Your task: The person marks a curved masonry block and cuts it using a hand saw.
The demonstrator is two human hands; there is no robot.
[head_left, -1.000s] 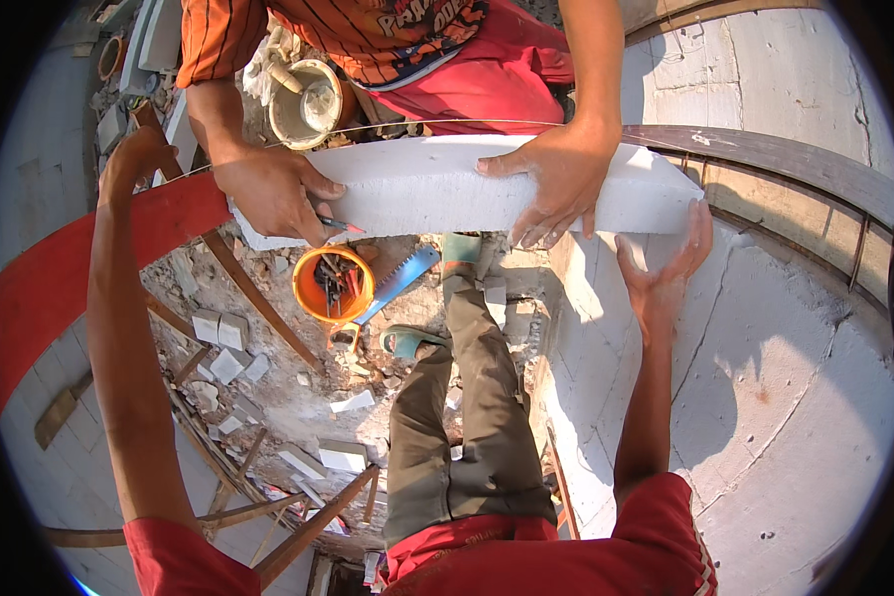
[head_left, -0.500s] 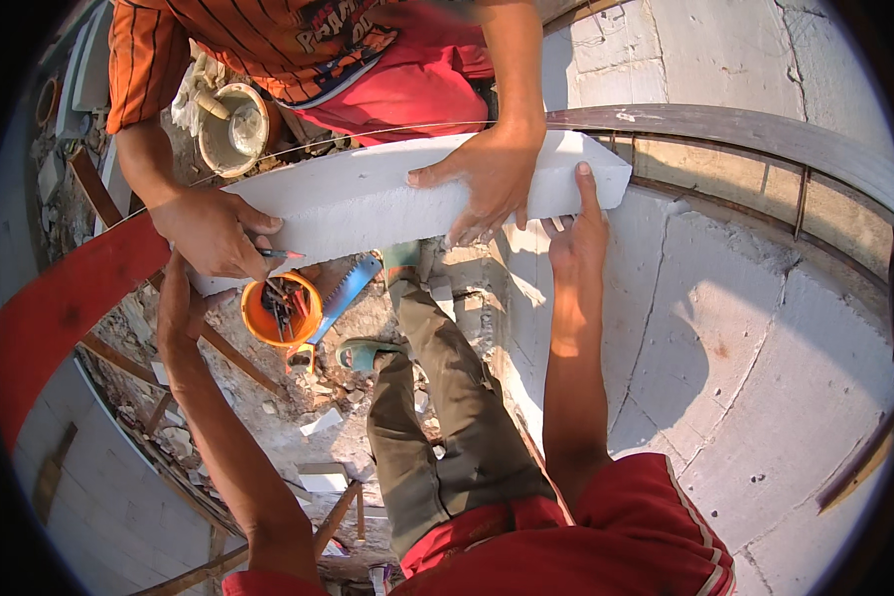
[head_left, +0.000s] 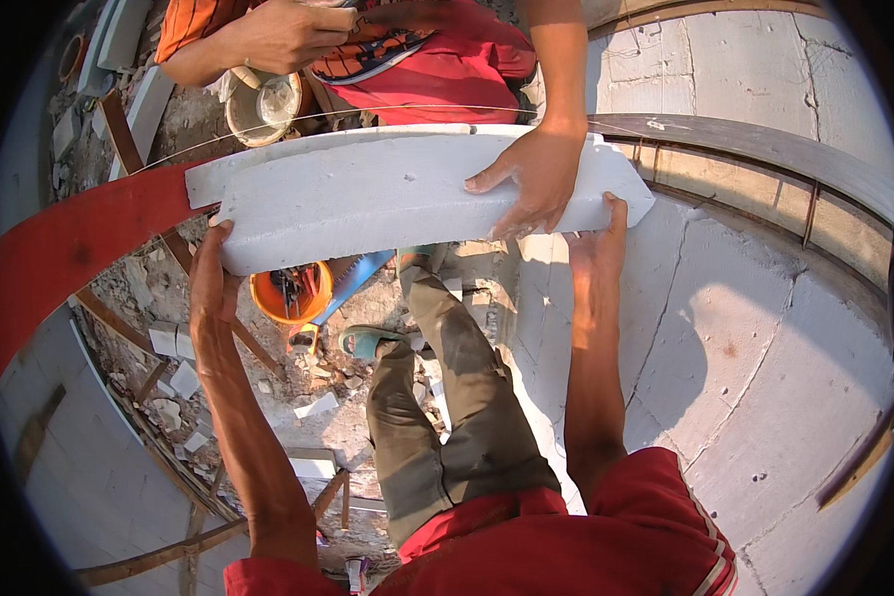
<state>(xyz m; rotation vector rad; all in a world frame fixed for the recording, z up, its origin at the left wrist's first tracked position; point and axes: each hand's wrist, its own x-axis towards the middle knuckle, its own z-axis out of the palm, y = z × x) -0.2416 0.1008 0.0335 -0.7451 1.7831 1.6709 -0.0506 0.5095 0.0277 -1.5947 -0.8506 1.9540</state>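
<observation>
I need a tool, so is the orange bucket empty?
Not empty: tools show inside the orange bucket.

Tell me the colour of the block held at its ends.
The block is white; it shows best in the head view.

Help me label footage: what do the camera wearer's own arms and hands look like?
The left hand and right hand are gloveless. A short red fabric left sleeve and pale-striped red fabric right sleeve leave both forearms bare.
</observation>
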